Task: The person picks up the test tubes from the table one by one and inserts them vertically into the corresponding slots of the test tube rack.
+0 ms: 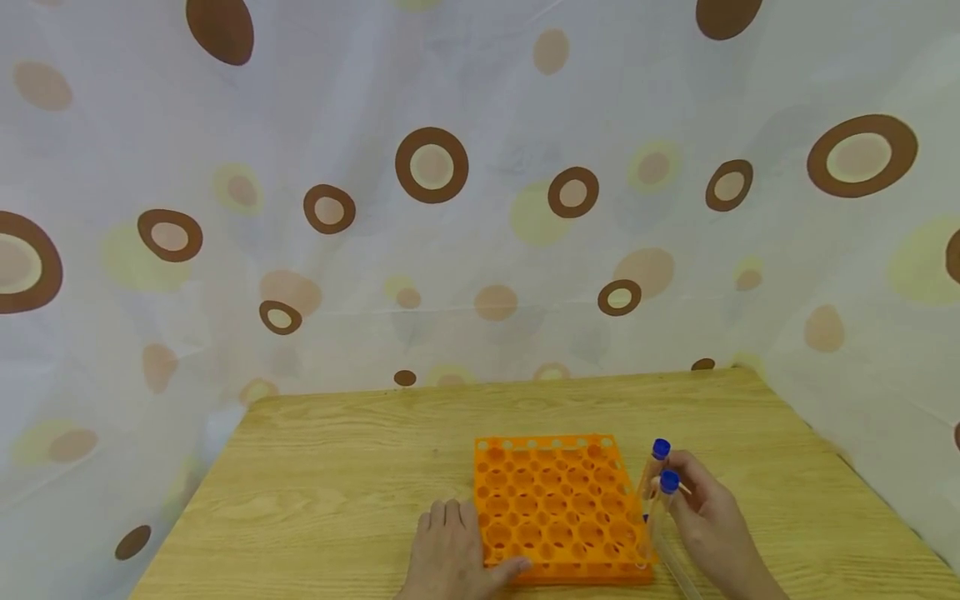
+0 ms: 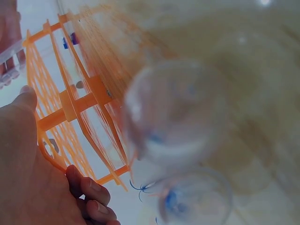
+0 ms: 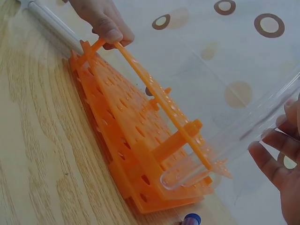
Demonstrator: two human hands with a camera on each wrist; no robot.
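Two blue-capped tubes (image 1: 657, 510), pinched by the right hand (image 1: 708, 517), lean by the right edge of the orange rack (image 1: 541, 505), whose left side the left hand (image 1: 448, 546) grips, but a loose pinch could make them fall.

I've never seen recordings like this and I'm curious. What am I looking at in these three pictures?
There is no machine: these are a person's bare hands. The wide picture comes from a camera worn on the head; the other two come from a camera on each wrist. On the wooden table stands an orange rack full of holes, with a clear tube lying to its right. The left hand grips the rack's near left corner. The right hand holds at least one of the two blue-capped tubes at the rack's right edge; whether it holds both is hard to tell.
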